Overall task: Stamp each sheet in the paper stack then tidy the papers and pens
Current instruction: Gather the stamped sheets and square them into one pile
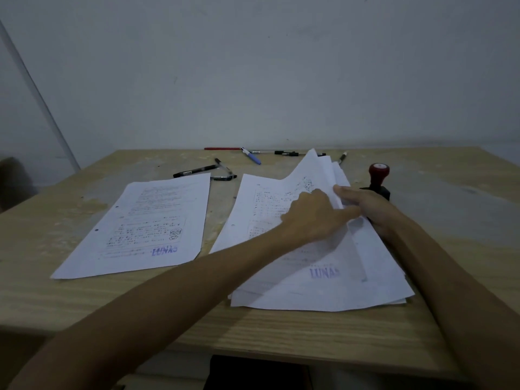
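On the wooden desk, the paper stack lies right of centre in the frame, its sheets fanned unevenly, with a purple "LUNAS" stamp mark showing near its lower edge. The left hand reaches across from the lower left and rests on the stack, its grip closed on the top sheet, whose upper right corner is lifted and curled up. The right hand comes in from the lower right, its grip pinching the raised paper edges between thumb and fingers at the stack's right side. Just behind that hand stands the stamp, upright, with a red knob on a dark base. A single stamped sheet lies flat at centre left, apart from the stack. Several pens are scattered along the far edge of the desk, in the upper middle of the frame.
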